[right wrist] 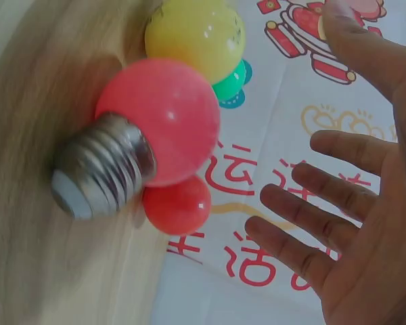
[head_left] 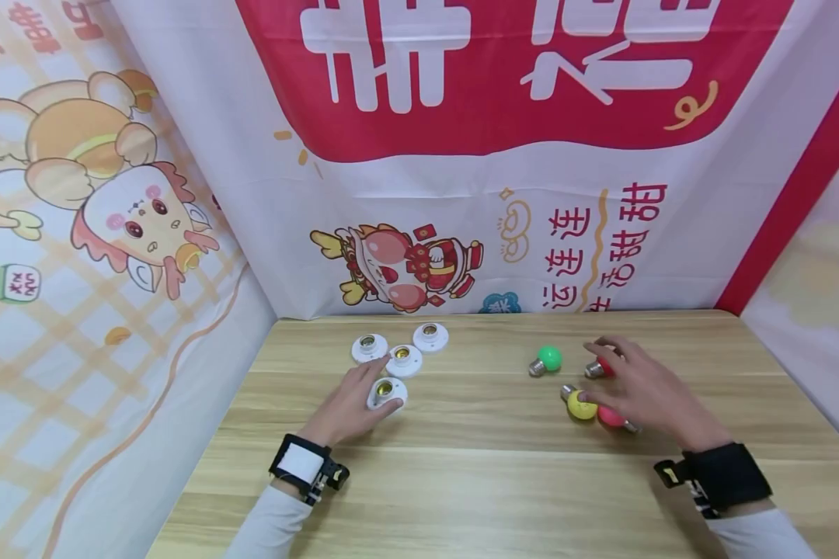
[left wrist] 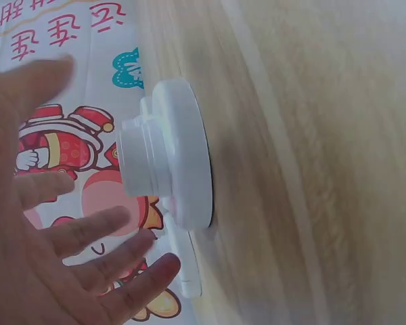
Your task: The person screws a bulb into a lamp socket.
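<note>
- Two bare hands are well apart over a wooden table (head_left: 475,489); we see both with fingers loosely spread, gripping nothing.
- Left of centre in the frame, the left hand (head_left: 346,407) hovers at the nearest white lamp holder (head_left: 386,390), its thumb crossing in front; the left wrist view shows us a gap between palm and holder.
- Just above it in the frame we see three more lamp holders: left one (head_left: 363,351), middle one (head_left: 407,365) and right one (head_left: 430,337), openings facing up.
- Right of centre, the right hand (head_left: 643,392) hovers over the bulbs, partly hiding a red bulb (head_left: 593,370) and a pink bulb (head_left: 611,418).
- We find a yellow bulb (head_left: 582,407) beside the pink one, and a green bulb (head_left: 549,358) farther left, lying on its side.
- Across the top of the frame hangs a red-and-white printed cloth (head_left: 412,182).
</note>
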`<move>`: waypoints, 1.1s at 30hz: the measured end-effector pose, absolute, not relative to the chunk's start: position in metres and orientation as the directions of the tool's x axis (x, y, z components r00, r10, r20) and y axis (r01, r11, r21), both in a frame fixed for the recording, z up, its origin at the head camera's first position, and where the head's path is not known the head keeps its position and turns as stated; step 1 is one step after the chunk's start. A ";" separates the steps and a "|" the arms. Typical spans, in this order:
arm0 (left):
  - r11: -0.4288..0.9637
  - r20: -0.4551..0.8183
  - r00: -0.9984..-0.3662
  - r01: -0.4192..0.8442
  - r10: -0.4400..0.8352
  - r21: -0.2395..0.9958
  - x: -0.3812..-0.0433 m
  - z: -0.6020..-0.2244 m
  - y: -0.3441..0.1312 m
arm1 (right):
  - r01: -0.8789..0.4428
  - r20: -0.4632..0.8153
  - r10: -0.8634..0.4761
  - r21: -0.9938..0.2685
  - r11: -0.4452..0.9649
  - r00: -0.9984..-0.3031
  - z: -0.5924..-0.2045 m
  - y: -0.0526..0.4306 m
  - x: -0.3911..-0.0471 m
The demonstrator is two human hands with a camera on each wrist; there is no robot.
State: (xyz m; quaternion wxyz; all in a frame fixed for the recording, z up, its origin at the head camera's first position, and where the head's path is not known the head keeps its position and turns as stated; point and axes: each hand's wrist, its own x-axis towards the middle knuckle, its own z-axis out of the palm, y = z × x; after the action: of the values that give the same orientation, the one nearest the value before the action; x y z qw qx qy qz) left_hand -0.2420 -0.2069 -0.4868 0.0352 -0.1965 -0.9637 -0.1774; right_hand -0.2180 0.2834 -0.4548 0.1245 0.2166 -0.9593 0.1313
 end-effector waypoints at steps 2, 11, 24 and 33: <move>0.846 0.153 -0.917 0.398 0.367 0.356 -0.242 -0.490 -0.208 | -0.451 0.296 -0.385 -0.201 0.870 -0.874 -0.457 0.281 -0.217; 0.840 0.180 -0.911 0.412 0.371 0.354 -0.241 -0.497 -0.208 | -0.462 0.264 -0.399 -0.249 0.851 -0.878 -0.463 0.267 -0.213; 0.847 0.134 -0.922 0.387 0.364 0.363 -0.240 -0.504 -0.206 | -0.444 0.197 -0.400 -0.296 0.846 -0.895 -0.474 0.254 -0.215; 0.859 0.109 -0.938 0.345 0.329 0.378 -0.241 -0.509 -0.206 | -0.470 0.210 -0.423 -0.292 0.833 -0.881 -0.480 0.251 -0.214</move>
State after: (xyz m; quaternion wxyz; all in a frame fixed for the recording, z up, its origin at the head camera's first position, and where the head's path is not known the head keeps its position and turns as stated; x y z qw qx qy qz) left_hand -0.2406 -0.2061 -0.5092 0.0203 -0.1748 -0.9639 -0.2000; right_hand -0.2142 0.2510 -0.4799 0.0686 0.2338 -0.9549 0.1696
